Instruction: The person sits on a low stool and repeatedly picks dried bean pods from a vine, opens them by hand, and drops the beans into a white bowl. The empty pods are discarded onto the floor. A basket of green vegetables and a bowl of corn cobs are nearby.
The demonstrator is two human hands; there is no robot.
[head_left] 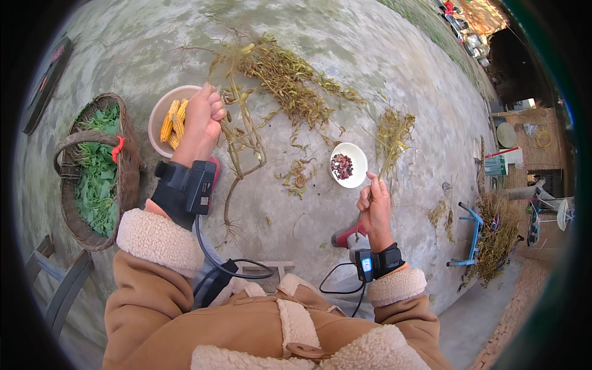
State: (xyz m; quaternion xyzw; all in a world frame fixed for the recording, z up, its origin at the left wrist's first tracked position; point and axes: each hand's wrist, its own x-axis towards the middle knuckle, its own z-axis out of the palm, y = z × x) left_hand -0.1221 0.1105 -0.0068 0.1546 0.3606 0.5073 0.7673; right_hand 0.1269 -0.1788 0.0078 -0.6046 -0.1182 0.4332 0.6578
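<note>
My left hand (205,117) is closed beside a dried, branching plant (246,139) with roots at its lower end; its fingers seem wrapped round one of the stems, though the grip is partly hidden. Between the thumb and fingers of my right hand (376,206) is a thin dry stalk (390,139), its withered leaves pointing away from me. Just left of that hand stands a white bowl (359,180) holding dark red and purplish beans. A pale pink basin (155,126) with yellow corn cobs (174,123) sits next to my left hand, which partly covers its rim.
A heap of dried plants (290,80) lies on the concrete floor ahead, with loose pods (297,176) nearer. On the left is a wicker basket (126,166) of green leaves, near a dark chair or stool frame (65,287). Dry stalks (496,234) rest by a blue frame (472,237) at right.
</note>
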